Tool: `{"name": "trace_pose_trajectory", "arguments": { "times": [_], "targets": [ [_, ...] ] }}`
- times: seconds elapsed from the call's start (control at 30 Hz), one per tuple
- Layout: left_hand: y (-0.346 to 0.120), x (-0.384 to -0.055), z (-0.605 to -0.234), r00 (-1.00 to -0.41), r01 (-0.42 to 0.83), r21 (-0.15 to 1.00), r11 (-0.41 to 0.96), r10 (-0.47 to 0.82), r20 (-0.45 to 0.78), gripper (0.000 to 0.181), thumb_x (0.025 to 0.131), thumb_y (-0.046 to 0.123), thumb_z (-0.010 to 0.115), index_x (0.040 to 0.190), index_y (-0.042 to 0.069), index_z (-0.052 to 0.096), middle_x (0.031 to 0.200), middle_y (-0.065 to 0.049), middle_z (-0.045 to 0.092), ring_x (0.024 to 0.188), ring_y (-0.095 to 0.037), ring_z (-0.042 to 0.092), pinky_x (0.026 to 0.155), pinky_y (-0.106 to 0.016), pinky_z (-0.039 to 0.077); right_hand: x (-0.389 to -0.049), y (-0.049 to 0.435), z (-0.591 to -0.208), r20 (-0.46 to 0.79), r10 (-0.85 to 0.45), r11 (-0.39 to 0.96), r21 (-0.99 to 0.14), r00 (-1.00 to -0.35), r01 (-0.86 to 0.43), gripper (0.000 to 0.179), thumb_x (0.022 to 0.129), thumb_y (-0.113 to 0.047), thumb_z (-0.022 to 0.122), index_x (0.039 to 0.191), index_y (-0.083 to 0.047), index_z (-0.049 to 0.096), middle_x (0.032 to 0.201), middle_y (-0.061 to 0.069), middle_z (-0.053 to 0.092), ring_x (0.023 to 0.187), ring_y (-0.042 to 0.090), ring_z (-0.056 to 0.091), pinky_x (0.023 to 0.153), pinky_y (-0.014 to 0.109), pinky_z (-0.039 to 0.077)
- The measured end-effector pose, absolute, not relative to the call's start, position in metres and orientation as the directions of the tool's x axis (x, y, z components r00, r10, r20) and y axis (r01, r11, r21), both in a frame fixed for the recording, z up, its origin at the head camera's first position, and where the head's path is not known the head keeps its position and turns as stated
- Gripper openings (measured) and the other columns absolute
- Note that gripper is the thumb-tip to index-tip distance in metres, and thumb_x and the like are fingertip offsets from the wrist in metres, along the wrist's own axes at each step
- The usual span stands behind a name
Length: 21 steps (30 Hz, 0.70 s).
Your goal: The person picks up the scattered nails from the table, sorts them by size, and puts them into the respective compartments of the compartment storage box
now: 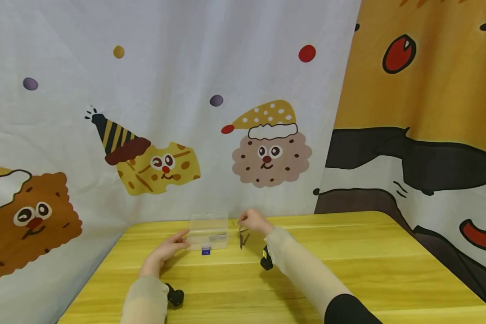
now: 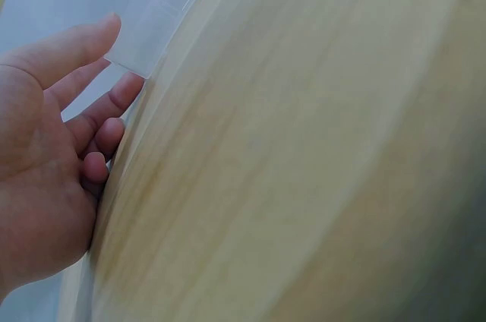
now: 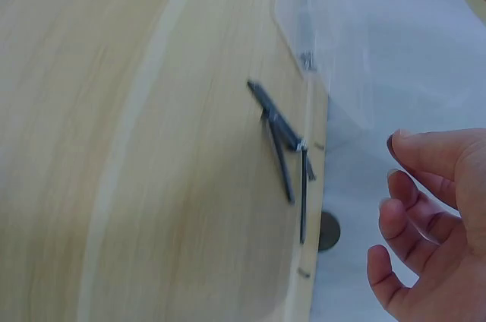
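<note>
A clear plastic box (image 1: 207, 243) stands at the back of the table with its lid (image 1: 209, 221) raised and a blue latch (image 1: 206, 250) at its front. My left hand (image 1: 169, 248) is at the box's left end, thumb and fingertips right at the wall, as the left wrist view also shows. A few slim dark pieces (image 1: 213, 237) show inside the box. To its right lie several dark, nail-like metal pieces (image 3: 279, 128), partly crossing one another. My right hand (image 1: 256, 221) is over these pieces, its fingers (image 3: 406, 223) loosely curved, with nothing visible between them.
The table (image 1: 328, 265) is yellow wood-grain, with a printed cartoon curtain (image 1: 178, 90) right behind its back edge. A small thin piece (image 3: 304, 273) lies near that edge. Black wrist cameras (image 1: 175, 297) sit at both sleeves, close over the tabletop.
</note>
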<state>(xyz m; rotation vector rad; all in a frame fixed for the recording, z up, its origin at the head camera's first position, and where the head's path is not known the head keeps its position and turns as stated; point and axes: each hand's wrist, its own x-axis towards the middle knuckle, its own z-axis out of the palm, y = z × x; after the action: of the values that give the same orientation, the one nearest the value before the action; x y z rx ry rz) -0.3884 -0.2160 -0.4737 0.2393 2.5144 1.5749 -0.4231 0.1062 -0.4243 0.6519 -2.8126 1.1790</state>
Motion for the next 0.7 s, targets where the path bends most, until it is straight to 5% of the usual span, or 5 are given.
{"name": "trace_pose_trajectory", "arguments": {
  "times": [0.37,0.7],
  "targets": [
    [-0.220,-0.389,-0.477,-0.975,0.056,0.899,0.434,0.218,-0.045,0.065,0.092,0.016,0.067,0.148,0.001,0.038,0.121,-0.018,0.054,0.113,-0.032,0.046,0.102,-0.054,0.033,-0.427,0.132,-0.433,0.172,-0.331,0.648,-0.673,-0.928,-0.356,0.016,0.090,0.005,0.058,0.099,0.007,0.071,0.101,0.014,0.069,0.069,0.015,0.051,0.060,0.027,0.042],
    [-0.215,-0.389,-0.475,-0.976,0.052,0.906,0.421,0.214,-0.043,0.065,0.092,0.018,0.068,0.148,0.003,0.039,0.124,-0.018,0.053,0.116,-0.033,0.046,0.103,-0.055,0.032,-0.444,0.153,-0.456,0.230,-0.284,0.644,-0.673,-0.931,-0.363,0.013,0.086,0.000,0.067,0.097,0.003,0.074,0.100,0.011,0.069,0.091,0.025,0.061,0.081,0.042,0.051]
  ]
}}
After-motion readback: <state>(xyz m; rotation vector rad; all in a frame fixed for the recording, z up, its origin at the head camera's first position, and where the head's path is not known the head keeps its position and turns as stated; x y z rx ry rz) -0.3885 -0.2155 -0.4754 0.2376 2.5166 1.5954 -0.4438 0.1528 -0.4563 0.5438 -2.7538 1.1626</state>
